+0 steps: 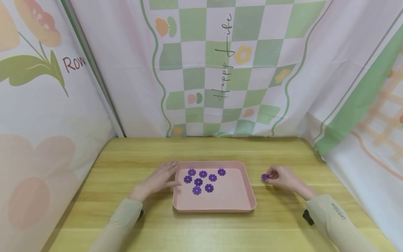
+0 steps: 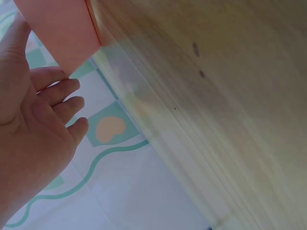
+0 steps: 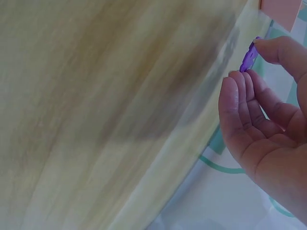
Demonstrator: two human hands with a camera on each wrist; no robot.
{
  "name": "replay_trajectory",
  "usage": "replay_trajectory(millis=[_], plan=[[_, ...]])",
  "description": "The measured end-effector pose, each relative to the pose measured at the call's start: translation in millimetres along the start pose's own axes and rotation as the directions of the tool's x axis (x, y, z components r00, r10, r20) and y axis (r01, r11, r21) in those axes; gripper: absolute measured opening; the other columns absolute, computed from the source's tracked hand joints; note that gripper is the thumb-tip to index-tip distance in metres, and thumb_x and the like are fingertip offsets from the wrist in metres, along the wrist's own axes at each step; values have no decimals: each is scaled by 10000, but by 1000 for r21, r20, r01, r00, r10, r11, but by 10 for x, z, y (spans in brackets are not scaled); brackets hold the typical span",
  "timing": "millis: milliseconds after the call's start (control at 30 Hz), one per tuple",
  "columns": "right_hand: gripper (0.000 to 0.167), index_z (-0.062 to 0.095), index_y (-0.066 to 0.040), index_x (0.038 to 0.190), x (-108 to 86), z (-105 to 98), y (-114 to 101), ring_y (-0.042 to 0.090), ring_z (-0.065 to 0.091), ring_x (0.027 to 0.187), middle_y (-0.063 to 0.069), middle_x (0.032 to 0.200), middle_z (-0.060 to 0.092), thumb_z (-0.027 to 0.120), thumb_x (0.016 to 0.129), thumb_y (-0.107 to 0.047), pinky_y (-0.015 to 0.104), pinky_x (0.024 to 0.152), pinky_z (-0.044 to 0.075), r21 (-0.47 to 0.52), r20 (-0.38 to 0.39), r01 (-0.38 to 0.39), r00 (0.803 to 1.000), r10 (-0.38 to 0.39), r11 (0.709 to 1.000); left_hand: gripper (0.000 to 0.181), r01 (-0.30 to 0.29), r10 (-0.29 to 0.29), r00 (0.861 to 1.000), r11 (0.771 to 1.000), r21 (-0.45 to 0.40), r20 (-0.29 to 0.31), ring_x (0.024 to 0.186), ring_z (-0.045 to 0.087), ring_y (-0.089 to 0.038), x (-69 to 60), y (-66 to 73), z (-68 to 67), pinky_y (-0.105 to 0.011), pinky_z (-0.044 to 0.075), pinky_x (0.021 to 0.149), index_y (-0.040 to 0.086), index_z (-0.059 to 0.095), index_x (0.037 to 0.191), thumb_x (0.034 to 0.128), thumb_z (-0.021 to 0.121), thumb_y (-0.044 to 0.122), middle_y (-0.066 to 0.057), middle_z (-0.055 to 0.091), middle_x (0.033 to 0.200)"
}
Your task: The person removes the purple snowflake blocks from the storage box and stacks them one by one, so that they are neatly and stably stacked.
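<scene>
The pink tray lies on the table with several purple flower-shaped pieces in its left and middle part. At its left edge the left hand touches the rim, thumb over the side and fingers along the outside; the left wrist view shows that hand against the pink tray wall. Right of the tray, the right hand pinches one purple piece. In the right wrist view the piece is held between thumb and fingertips of the right hand.
The wooden table reaches back to a hanging cloth with green checks. Printed cloths hang at the left and right sides. In the right wrist view a corner of the tray shows at the top right.
</scene>
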State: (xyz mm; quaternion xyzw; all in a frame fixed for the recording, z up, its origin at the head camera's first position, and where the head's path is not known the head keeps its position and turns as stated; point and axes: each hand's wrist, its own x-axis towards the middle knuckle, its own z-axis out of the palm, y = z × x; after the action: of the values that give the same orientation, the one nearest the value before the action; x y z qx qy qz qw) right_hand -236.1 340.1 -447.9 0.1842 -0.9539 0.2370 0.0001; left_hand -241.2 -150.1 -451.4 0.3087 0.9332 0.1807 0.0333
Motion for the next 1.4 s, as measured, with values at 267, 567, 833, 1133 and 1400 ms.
replay_trajectory(millis=[267, 567, 833, 1133, 1400], plan=[[221, 683, 5, 904, 3, 12, 41, 85, 633, 727, 70, 820, 714, 801, 785, -139, 170, 654, 560, 8, 19, -37, 999, 37, 999, 799, 10, -10, 1000, 1000, -9, 3, 1507, 239, -425, 8, -22, 13, -594, 185, 1250, -22, 339, 1508, 932, 631, 450, -235, 286, 1600], [227, 676, 13, 900, -13, 39, 44, 79, 619, 714, 53, 811, 705, 800, 785, -138, 159, 633, 543, 1, 36, -38, 999, 38, 999, 804, 16, -15, 1000, 1000, -15, 4, 1514, 227, -416, 11, -27, 19, -590, 179, 1253, -20, 330, 1512, 935, 628, 452, -235, 277, 1604], [219, 672, 13, 917, -7, 46, 53, 113, 628, 743, 63, 828, 705, 787, 807, -137, 172, 635, 540, -1, 54, -57, 997, 57, 998, 798, 22, -22, 1000, 999, -24, 8, 1517, 217, -415, 11, -14, 11, -592, 173, 1254, -15, 321, 1518, 935, 638, 429, -232, 272, 1607], [209, 674, 12, 929, 2, 54, 35, 119, 630, 751, 58, 831, 706, 769, 810, -132, 180, 638, 535, -22, 62, -66, 996, 68, 998, 798, 13, -13, 1000, 999, -29, 6, 1516, 215, -419, 8, -2, -4, -597, 175, 1252, -18, 312, 1521, 939, 637, 419, -238, 273, 1606], [219, 675, 12, 924, 5, 65, 30, 117, 633, 743, 62, 830, 706, 780, 808, -142, 168, 635, 538, -26, 59, -60, 996, 62, 998, 800, 8, -8, 1000, 999, -35, 7, 1517, 210, -422, -2, 11, -11, -594, 168, 1256, -13, 306, 1525, 940, 635, 422, -240, 268, 1607]])
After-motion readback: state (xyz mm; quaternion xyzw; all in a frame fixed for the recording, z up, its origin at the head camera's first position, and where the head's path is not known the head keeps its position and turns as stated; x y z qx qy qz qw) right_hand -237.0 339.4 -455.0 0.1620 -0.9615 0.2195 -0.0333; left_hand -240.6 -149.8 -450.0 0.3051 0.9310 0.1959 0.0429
